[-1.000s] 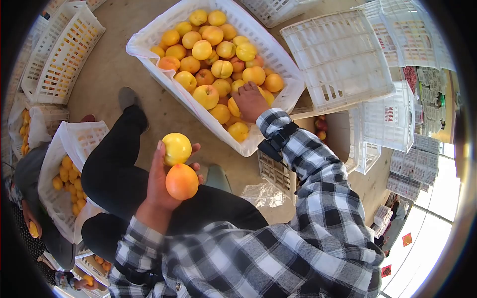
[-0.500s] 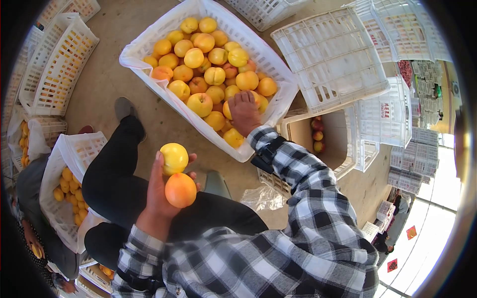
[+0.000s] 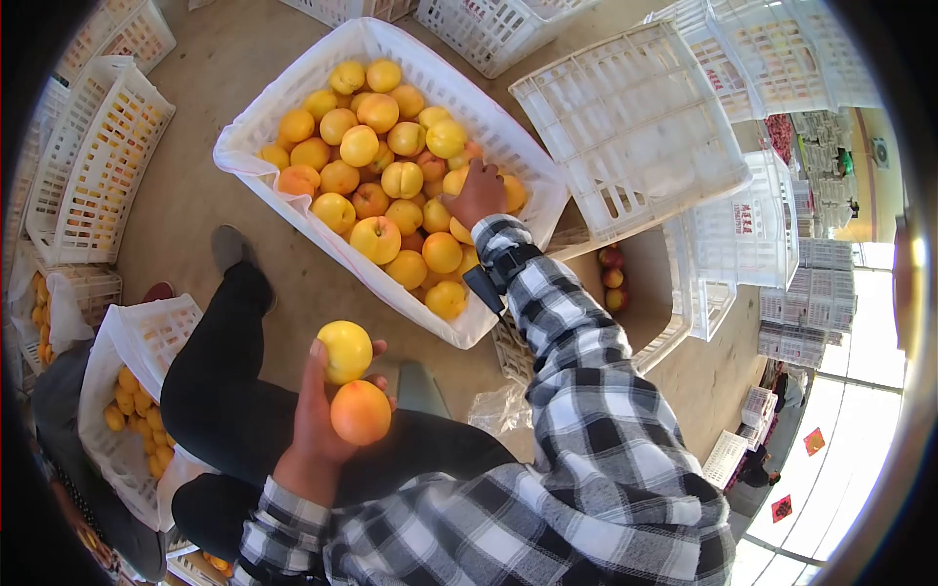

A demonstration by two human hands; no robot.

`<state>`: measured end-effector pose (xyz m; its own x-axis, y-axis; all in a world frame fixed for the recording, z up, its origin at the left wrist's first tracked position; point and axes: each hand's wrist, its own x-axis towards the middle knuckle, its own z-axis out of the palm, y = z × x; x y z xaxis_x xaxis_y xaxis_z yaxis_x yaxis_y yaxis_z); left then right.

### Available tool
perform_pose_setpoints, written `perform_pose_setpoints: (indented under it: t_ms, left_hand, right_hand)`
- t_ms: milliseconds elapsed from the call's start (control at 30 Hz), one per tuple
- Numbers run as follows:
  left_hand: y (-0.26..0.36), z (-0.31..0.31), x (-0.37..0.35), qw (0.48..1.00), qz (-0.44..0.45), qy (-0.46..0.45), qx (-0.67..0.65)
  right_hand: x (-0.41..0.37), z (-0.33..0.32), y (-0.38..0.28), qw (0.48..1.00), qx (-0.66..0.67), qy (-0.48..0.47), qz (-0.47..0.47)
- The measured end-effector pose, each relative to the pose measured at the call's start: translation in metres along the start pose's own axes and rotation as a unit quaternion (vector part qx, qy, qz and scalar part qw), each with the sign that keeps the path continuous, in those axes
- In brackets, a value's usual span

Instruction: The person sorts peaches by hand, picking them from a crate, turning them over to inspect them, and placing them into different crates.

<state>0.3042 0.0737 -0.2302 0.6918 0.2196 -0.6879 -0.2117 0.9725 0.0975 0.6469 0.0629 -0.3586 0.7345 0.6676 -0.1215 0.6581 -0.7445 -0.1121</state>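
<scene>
"What did the left hand have?"

"Its fingers curled around a round, smooth yellow fruit and a round orange fruit, just beside each other, in front of the black-trousered leg."

"And the right hand?"

"It reached into the white rectangular plastic crate, onto the heaped round yellow-orange fruits. The fingers were bent; whether they gripped one, I couldn't tell."

"What stood beside that crate?"

"A whitish slatted plastic crate, bottom side showing."
</scene>
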Motion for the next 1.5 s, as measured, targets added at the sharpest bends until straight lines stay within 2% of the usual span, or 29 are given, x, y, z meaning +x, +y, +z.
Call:
perform_pose_setpoints:
  t_ms: [100,167,233,267,300,367,400,533,600,800,900,1033,1100,1133,1233,1467,1500]
  left_hand:
    - [0.001,-0.001,0.001,1.000,0.000,-0.001,-0.008]
    - [0.000,-0.002,0.002,1.000,0.000,0.000,-0.013]
    - [-0.001,-0.001,0.002,1.000,0.001,-0.014,-0.006]
    - [-0.002,0.000,0.002,1.000,-0.002,-0.011,-0.006]
    - [-0.002,0.001,0.003,1.000,-0.005,-0.014,-0.006]
    - [-0.002,0.003,0.005,1.000,-0.009,-0.018,-0.005]
    - [-0.002,0.004,0.006,1.000,-0.010,-0.019,-0.004]
    - [-0.002,0.005,0.005,1.000,0.009,-0.019,0.007]
    - [-0.002,0.003,0.006,1.000,0.011,-0.018,0.010]
    - [-0.004,0.000,0.006,1.000,0.006,-0.020,0.003]
    - [-0.004,-0.001,0.007,1.000,0.006,-0.020,0.002]
    - [-0.005,0.000,0.007,1.000,0.014,-0.024,-0.002]
    - [-0.006,0.001,0.008,1.000,0.008,-0.018,-0.002]
    - [-0.006,0.002,0.008,1.000,0.004,-0.013,-0.002]
    - [-0.005,0.007,0.006,1.000,0.007,-0.014,0.018]
    - [-0.006,0.002,0.008,1.000,0.010,-0.004,-0.002]
    - [-0.006,0.003,0.008,1.000,0.012,-0.004,0.006]
  right_hand:
    - [0.010,0.011,0.013,0.998,0.057,0.016,-0.007]
    - [0.012,-0.006,0.017,0.998,0.062,0.018,0.004]
    - [0.018,-0.021,0.034,0.992,0.067,0.084,-0.073]
    - [0.025,-0.018,0.052,0.984,0.090,0.092,-0.121]
    - [0.029,-0.013,0.065,0.985,0.089,0.090,-0.117]
    - [0.033,-0.011,0.076,0.970,0.088,0.080,-0.212]
    - [0.033,-0.010,0.080,0.975,0.094,0.045,-0.198]
    - [0.022,-0.012,0.069,0.985,0.057,0.041,-0.161]
    - [0.018,-0.008,0.070,0.966,-0.058,0.157,-0.197]
    - [0.016,-0.009,0.064,0.989,0.029,0.087,-0.121]
    - [0.016,-0.017,0.053,0.988,0.067,0.083,-0.109]
    - [-0.007,-0.020,0.020,0.979,0.107,0.104,-0.139]
    - [-0.016,-0.010,0.008,0.982,0.123,0.041,-0.138]
    - [-0.016,-0.003,0.005,0.990,0.095,0.012,-0.107]
    - [-0.007,0.007,0.011,0.988,0.134,-0.004,-0.076]
    - [-0.011,0.008,0.010,0.986,0.136,0.001,-0.100]
    - [-0.014,0.007,0.006,0.986,0.108,0.026,-0.122]
